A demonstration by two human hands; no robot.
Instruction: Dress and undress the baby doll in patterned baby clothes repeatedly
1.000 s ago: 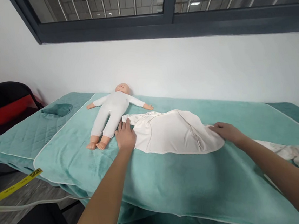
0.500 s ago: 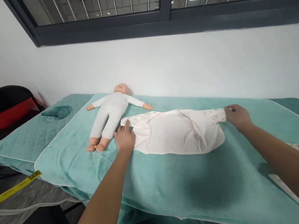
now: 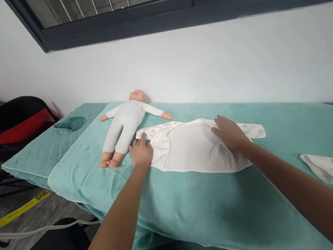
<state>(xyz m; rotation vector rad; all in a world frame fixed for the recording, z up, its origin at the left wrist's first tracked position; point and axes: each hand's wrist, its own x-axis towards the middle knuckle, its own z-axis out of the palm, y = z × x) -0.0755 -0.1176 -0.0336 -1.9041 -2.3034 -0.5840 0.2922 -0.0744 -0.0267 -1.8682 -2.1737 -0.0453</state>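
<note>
A small white baby top [image 3: 192, 146] lies spread on the green bed cover [image 3: 192, 205], both printed sleeves stretched sideways. My left hand [image 3: 141, 151] rests at its left sleeve, fingers apart and touching the cloth. My right hand [image 3: 229, 132] lies over the right part of the top, fingers extended, near the base of the right sleeve. That hand hides some of the cloth beneath it. Just left of the top, a baby doll [image 3: 127, 121] in a white suit lies on its back, arms out, its feet toward me.
More white cloth [image 3: 332, 170] lies at the right of the bed. A quilted green mat [image 3: 50, 140] with a hole covers the left end. Black and red chairs [image 3: 18, 119] stand at far left. A yellow tag [image 3: 21, 209] hangs on a pale cord [image 3: 47, 227].
My right hand drew the right sleeve out to the side, let go of it, and moved back left onto the top. My left hand stayed at the left sleeve. The view turned slightly.
</note>
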